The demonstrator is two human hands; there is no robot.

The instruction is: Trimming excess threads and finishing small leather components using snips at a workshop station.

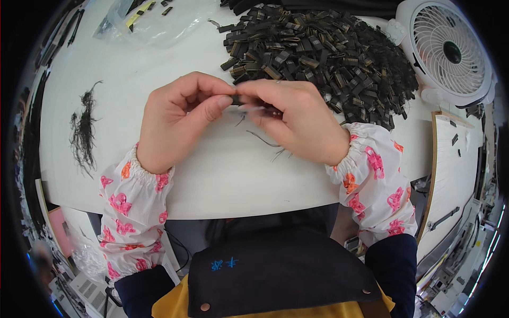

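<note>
Over the white table (228, 185), my two hands meet at their fingertips. My left hand (172, 119) pinches a small black fabric piece (236, 99) between thumb and forefinger. Fingers curled, my right hand (305, 119) touches the piece's right side. A thin, pale, shiny sliver shows below the right fingertips, blurred by motion; I cannot make out what it is. Just beyond the right hand lies a big heap of small folded black fabric pieces (318, 58), some with tan edges. Loose dark threads (262, 139) lie on the tabletop beneath my hands.
A white fan (450, 50) stands at the far right, beside the heap. To the left lies a tangle of black threads (84, 130). A clear plastic bag (164, 29) with small dark pieces near it is at the back left. A pale board (450, 175) borders the right side.
</note>
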